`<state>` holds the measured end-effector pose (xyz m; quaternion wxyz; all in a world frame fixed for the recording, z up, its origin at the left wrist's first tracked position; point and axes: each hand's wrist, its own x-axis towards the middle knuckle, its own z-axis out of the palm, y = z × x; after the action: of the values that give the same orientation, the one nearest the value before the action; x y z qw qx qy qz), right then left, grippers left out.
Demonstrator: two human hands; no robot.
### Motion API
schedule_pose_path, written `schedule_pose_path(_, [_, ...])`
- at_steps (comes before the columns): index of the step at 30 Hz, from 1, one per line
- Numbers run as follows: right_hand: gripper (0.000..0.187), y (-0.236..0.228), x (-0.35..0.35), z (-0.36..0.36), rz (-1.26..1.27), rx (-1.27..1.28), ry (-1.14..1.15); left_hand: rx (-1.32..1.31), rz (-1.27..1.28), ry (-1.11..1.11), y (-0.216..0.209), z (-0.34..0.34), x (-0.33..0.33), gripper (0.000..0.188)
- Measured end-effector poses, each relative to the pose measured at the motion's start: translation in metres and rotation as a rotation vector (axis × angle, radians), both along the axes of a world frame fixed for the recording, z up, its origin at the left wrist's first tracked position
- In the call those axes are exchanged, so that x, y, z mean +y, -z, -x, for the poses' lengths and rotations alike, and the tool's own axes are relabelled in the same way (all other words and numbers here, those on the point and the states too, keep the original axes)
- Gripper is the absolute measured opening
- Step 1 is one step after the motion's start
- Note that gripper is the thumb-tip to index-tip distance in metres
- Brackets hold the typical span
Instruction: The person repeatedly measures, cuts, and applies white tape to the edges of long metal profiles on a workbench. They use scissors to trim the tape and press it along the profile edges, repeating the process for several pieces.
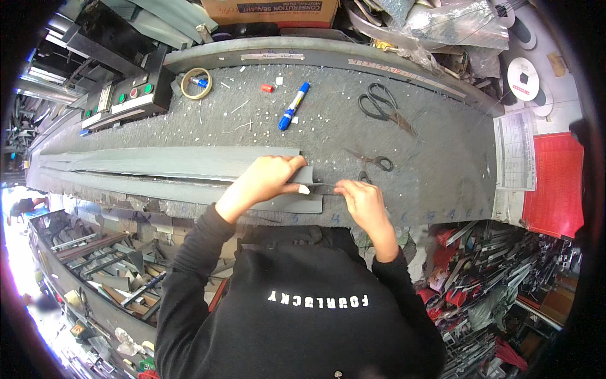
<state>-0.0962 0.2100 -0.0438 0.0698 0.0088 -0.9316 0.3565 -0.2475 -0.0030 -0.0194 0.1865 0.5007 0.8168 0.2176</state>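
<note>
On the littered workbench [435, 170], left hand [265, 179] grips a profile [189, 164], right hand [364, 203] a strand [324, 185].

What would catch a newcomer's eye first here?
Probably the long grey strips stretching along the bench, the left hand near their right ends. Beyond them lie a blue-and-white marker and, to its right, large black scissors. A bright red sheet stands out past the bench's right end.
</note>
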Motion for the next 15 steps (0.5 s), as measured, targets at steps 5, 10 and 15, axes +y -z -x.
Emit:
schedule_pose_path(5, [0.008, 0.013, -0.002, -0.013, 0.042, -0.22, -0.149, 0.029, 0.168, -0.002, 0.041, -0.036, -0.006, 0.056])
schedule_pose_path(10, [0.006, 0.022, -0.018, -0.004, 0.036, -0.202, -0.266, 0.169, 0.101, 0.007, 0.058, -0.044, -0.008, 0.043])
schedule_pose_path(15, [0.016, 0.004, -0.03, -0.018, 0.083, -0.188, -0.356, 0.171, 0.091, -0.009, 0.053, -0.04, -0.006, 0.044])
